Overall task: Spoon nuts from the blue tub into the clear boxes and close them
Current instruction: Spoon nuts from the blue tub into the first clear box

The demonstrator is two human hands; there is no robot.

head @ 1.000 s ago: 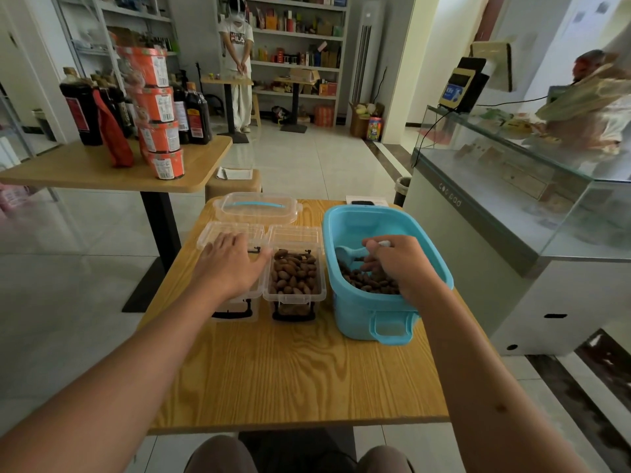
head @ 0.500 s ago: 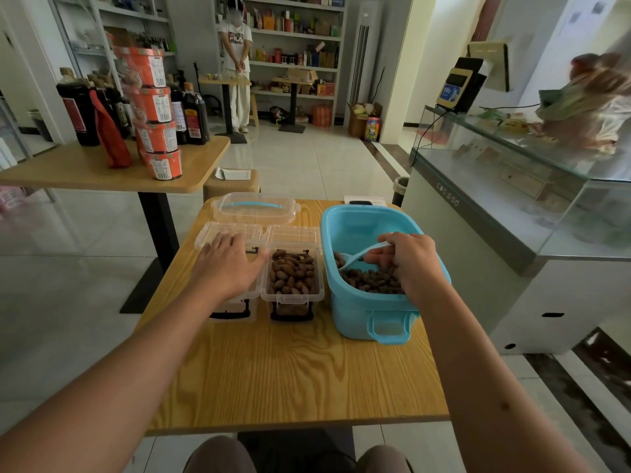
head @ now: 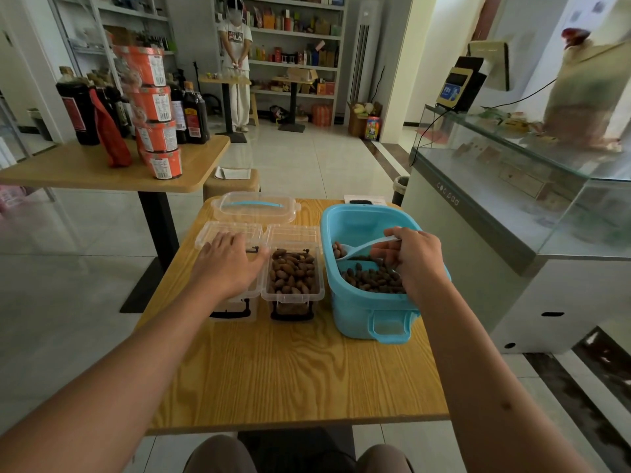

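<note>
Clear boxes [head: 292, 276]: two; blue tub [head: 367, 302]: one

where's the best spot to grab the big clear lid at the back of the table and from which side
Take the big clear lid by its blue strap handle, coming straight down from above. The lid lies flat with the handle facing up along its long axis, so fingers can hook under it. The left hand is probably better placed, since it rests on the left box just in front of it.

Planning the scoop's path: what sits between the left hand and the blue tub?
In the head view, one open clear box filled with nuts sits between the left hand and the blue tub, its lid hinged back.
</note>
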